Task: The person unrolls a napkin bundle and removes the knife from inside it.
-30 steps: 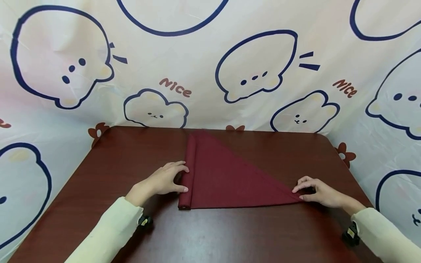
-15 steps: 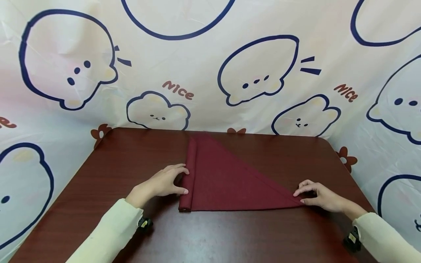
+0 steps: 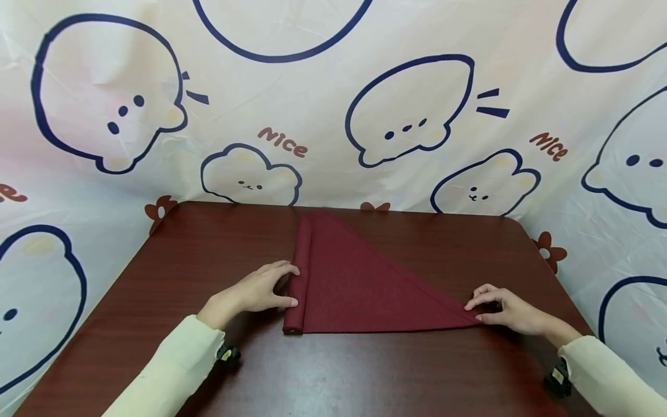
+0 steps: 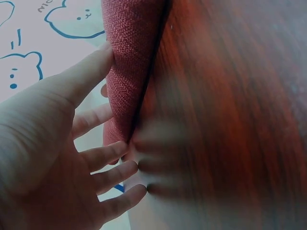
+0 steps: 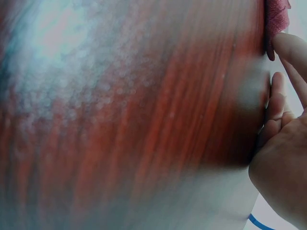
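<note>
A dark red cloth (image 3: 365,278) lies on the table as a triangle, its left side rolled into a narrow tube (image 3: 299,289). My left hand (image 3: 255,288) touches the tube from the left, thumb and fingertips spread apart along it. In the left wrist view the thumb of that hand (image 4: 53,139) meets the woven cloth (image 4: 129,57), and its fingers reach out nearly straight. At the cloth's pointed right corner, my right hand (image 3: 508,310) rests its thumb and index fingertips on the fabric, slightly apart. The right wrist view shows only the cloth's tip (image 5: 277,21) by the thumb.
The dark brown wooden table (image 3: 391,370) has rounded far corners. Behind it and at both sides hangs a pale sheet (image 3: 323,104) printed with cartoon bears. Each wrist carries a small black device (image 3: 559,377) below a pale sleeve (image 3: 609,368).
Both hands keep their places on the cloth, and the roll looks the same. The head view has shifted slightly.
</note>
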`<action>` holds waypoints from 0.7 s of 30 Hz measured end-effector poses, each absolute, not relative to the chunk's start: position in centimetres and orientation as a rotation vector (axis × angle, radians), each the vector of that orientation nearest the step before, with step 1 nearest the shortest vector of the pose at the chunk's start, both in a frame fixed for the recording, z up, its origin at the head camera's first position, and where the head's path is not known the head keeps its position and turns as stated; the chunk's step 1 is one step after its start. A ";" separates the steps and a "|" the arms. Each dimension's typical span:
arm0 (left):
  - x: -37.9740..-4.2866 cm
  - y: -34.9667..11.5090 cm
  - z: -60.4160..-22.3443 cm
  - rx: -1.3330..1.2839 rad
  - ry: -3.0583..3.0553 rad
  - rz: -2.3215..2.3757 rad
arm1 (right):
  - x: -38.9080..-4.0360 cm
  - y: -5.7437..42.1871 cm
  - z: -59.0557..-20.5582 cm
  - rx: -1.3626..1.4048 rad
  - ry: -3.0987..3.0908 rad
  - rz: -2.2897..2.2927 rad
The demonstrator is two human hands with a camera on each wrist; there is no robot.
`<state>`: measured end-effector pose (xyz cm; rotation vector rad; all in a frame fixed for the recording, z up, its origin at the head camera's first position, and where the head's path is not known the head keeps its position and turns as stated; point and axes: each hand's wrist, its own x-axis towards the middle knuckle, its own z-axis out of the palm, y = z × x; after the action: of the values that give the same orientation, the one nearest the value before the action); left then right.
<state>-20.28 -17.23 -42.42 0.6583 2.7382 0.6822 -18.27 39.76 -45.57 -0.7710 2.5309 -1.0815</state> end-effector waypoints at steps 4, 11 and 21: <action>-20.2 -17.4 -42.4 0.664 2.733 0.691 | -18.3 39.8 -45.6 -0.762 2.527 -1.065; -20.0 -17.5 -42.3 0.665 2.754 0.666 | -18.3 39.6 -45.3 -0.777 2.533 -1.061; -20.1 -17.4 -42.0 0.666 2.757 0.675 | -18.3 39.7 -45.5 -0.762 2.538 -1.059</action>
<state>-20.11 -17.36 -41.99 0.6657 2.7566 0.6752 -18.31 39.73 -45.46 -0.7616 2.5376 -1.0589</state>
